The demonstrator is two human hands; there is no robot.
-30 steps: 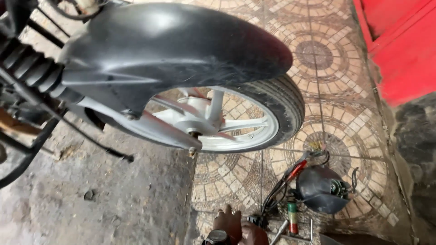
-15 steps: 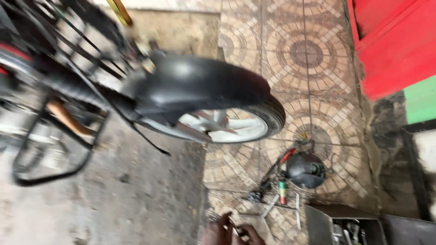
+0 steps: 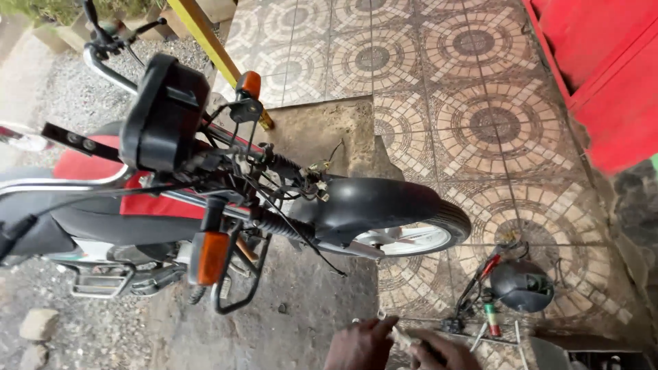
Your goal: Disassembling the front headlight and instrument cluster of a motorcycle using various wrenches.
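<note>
Left hand [image 3: 360,344] and right hand [image 3: 445,353] are pinching together on a small metal part [image 3: 404,337], risking dropping it among loose tools [image 3: 480,322] at the tiled floor's [image 3: 480,123] near edge.

Red motorcycle [image 3: 137,199], black front mudguard [image 3: 370,205], detached headlamp [image 3: 522,286] on patterned tiles [image 3: 480,123].

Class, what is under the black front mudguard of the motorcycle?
Under the black front mudguard sits the front wheel: tyre and pale spokes show at the right. The mudguard covers the wheel's top.
</note>
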